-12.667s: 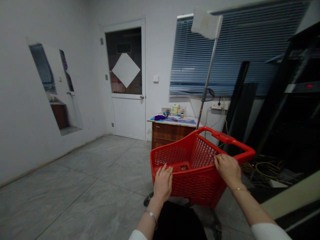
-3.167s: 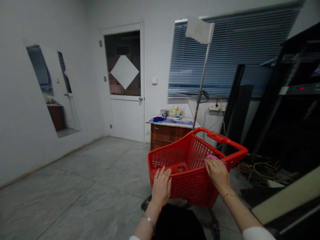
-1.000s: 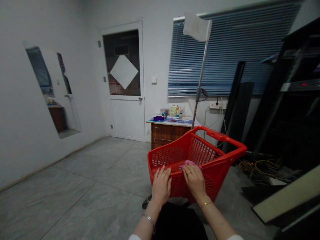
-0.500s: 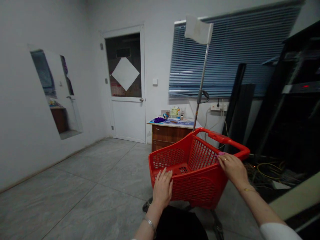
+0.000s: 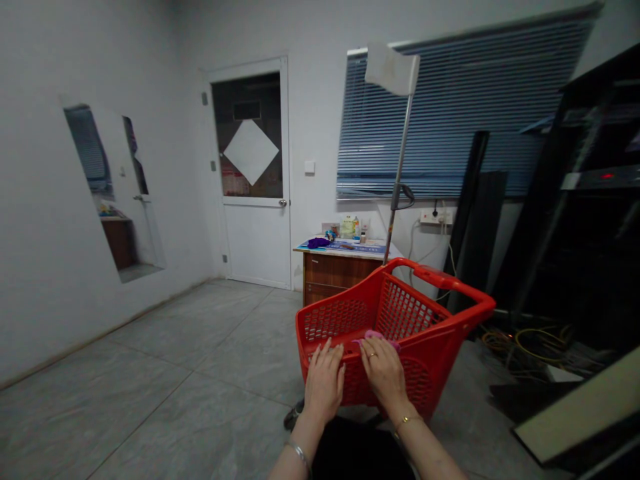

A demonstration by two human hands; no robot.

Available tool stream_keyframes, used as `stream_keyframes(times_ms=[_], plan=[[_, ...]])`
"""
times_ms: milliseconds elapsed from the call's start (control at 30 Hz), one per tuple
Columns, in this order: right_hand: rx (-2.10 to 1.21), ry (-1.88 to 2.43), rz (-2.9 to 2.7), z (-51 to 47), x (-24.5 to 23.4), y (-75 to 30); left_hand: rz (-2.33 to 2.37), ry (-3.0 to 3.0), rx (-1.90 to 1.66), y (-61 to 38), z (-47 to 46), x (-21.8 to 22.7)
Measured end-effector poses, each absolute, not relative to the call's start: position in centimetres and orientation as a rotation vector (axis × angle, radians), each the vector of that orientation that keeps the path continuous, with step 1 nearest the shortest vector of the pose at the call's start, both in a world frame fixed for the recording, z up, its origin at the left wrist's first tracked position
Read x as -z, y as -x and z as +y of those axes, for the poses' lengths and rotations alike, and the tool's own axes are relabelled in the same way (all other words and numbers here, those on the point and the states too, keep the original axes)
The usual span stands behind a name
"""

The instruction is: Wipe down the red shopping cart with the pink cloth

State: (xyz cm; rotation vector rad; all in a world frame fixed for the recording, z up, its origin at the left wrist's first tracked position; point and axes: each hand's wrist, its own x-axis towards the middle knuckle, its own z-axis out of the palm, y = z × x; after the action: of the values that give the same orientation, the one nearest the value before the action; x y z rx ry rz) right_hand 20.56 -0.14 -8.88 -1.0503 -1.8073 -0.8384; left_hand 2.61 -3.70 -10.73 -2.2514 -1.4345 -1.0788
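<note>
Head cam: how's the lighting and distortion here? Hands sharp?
Head view: wide-angle distortion makes the door and walls lean; the room is dim, the black rack nearly lost in shadow, the blinds brightest; left hand and right hand fairly sharp, no strong glare.

The shopping basket is bright red with a diamond-mesh pattern; the cloth looks pink, perhaps magenta.

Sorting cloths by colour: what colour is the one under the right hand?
The cloth is pink in the head view.

Red basket wall between hands and interior
</note>
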Motion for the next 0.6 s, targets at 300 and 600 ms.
stream_keyframes(times_ms=[300, 600], plan=[[0.966, 1.127, -1.898, 1.8, 5.9, -29.5, -1.382, 2.235, 1.060, -2.3, -3.6, 10.8], [1.084, 1.237, -1.850, 3.0, 4.1, -34.2, -1.412, 2.223, 1.112, -3.0, -4.0, 10.6]])
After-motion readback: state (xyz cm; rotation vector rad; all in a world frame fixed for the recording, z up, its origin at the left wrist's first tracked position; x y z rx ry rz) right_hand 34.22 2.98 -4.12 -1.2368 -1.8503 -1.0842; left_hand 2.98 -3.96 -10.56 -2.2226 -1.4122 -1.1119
